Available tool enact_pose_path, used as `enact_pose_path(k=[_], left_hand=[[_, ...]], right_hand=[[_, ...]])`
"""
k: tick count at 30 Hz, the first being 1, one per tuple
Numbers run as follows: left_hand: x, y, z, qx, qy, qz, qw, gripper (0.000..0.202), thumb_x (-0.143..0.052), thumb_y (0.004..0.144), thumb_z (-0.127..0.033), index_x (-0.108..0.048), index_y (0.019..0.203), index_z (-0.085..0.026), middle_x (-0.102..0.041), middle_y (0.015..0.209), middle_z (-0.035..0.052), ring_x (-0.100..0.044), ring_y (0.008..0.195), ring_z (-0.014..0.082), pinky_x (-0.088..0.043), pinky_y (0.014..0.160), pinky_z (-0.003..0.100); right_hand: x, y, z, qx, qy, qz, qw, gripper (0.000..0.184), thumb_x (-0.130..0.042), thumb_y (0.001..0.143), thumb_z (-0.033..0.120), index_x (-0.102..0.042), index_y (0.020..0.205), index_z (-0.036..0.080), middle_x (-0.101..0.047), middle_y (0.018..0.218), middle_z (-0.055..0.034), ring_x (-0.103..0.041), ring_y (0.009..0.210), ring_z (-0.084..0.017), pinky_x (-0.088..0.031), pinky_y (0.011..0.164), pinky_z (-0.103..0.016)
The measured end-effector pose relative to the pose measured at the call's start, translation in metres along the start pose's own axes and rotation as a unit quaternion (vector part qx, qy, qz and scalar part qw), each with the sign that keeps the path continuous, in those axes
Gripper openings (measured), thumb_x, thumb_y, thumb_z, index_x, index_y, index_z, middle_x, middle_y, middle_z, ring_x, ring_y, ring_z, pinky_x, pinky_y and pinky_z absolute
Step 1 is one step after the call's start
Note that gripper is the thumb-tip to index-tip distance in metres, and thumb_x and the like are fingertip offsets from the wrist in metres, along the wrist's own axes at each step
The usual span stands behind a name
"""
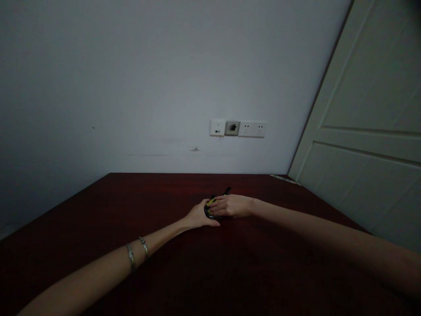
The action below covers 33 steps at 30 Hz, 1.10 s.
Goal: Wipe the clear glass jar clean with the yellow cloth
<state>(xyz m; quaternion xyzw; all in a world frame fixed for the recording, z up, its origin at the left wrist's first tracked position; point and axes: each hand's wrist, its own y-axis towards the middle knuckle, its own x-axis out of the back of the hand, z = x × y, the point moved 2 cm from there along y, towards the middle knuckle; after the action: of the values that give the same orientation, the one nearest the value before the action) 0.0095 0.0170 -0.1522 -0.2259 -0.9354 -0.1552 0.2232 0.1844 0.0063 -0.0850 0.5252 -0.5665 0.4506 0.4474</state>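
Note:
A small dark object with a shiny black rim (208,213) is on the dark red table, mostly covered by my hands. From behind my right hand a black arm-like piece (227,190) sticks up. A yellow-green strip (211,202) shows at its upper left, between the hands. My left hand (199,215) curves round the left side of the object, thumb low in front, gripping it. Over the object from the right reaches my right hand (231,206), its fingers close together and bent down onto it. The fingertips are partly hidden, and what they pinch, if anything, cannot be made out.
The dark red tabletop (148,188) runs back to a pale wall (148,79) with a row of sockets (251,129). A panelled door (368,131) stands at the right. A thin pale strip (283,179) lies near the table's back right corner.

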Motion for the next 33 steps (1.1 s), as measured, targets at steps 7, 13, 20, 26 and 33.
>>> enact_pose_path(k=[7, 13, 20, 26, 33], left_hand=[[-0.001, -0.001, -0.001, -0.007, -0.014, -0.009, 1.0, 0.08, -0.087, 0.045, -0.035, -0.049, 0.113, -0.015, -0.063, 0.115, 0.0127, -0.06, 0.106, 0.0291, -0.046, 0.093, 0.041], [0.002, -0.007, -0.017, -0.041, -0.018, -0.015, 0.999, 0.079, -0.085, 0.046, -0.027, -0.044, 0.113, -0.016, -0.062, 0.112, 0.0107, -0.06, 0.105, 0.0257, -0.046, 0.091, 0.038], [0.007, -0.012, -0.036, -0.097, 0.088, -0.011, 0.991, 0.076, -0.082, 0.051, -0.029, -0.042, 0.115, -0.018, -0.064, 0.104, 0.0074, -0.064, 0.094, 0.0238, -0.05, 0.081, 0.034], [0.016, 0.002, -0.048, -0.135, 0.105, -0.058, 0.984, 0.073, -0.079, 0.053, -0.026, -0.041, 0.114, -0.018, -0.063, 0.104, 0.0066, -0.063, 0.094, 0.0223, -0.049, 0.082, 0.034], [0.029, 0.019, -0.073, -0.154, 0.082, -0.123, 0.977, 0.072, -0.075, 0.052, -0.02, -0.044, 0.117, -0.017, -0.062, 0.107, 0.0082, -0.062, 0.093, 0.0224, -0.049, 0.083, 0.033]], right_hand=[[0.004, -0.001, 0.007, -0.014, -0.02, -0.009, 1.0, 0.037, -0.045, 0.092, 0.014, -0.053, 0.128, 0.011, -0.056, 0.133, -0.015, -0.043, 0.132, -0.021, -0.032, 0.11, -0.043], [0.007, -0.003, 0.012, -0.011, -0.092, -0.022, 0.995, 0.035, -0.039, 0.095, 0.014, -0.053, 0.126, 0.01, -0.056, 0.133, -0.0133, -0.043, 0.132, -0.022, -0.035, 0.109, -0.043], [0.013, -0.009, 0.021, -0.033, -0.134, -0.009, 0.99, 0.034, -0.035, 0.097, 0.014, -0.051, 0.127, 0.016, -0.055, 0.135, -0.01, -0.042, 0.133, -0.018, -0.026, 0.113, -0.05], [0.023, -0.009, 0.022, -0.173, -0.154, 0.011, 0.973, 0.037, -0.039, 0.094, 0.012, -0.047, 0.13, 0.016, -0.045, 0.143, -0.0123, -0.042, 0.132, -0.021, -0.05, 0.092, -0.041], [0.046, -0.001, 0.027, -0.292, -0.081, -0.038, 0.952, 0.062, -0.052, 0.074, 0.003, -0.04, 0.135, 0.008, -0.043, 0.143, -0.0193, -0.031, 0.139, -0.028, -0.055, 0.087, -0.037]])
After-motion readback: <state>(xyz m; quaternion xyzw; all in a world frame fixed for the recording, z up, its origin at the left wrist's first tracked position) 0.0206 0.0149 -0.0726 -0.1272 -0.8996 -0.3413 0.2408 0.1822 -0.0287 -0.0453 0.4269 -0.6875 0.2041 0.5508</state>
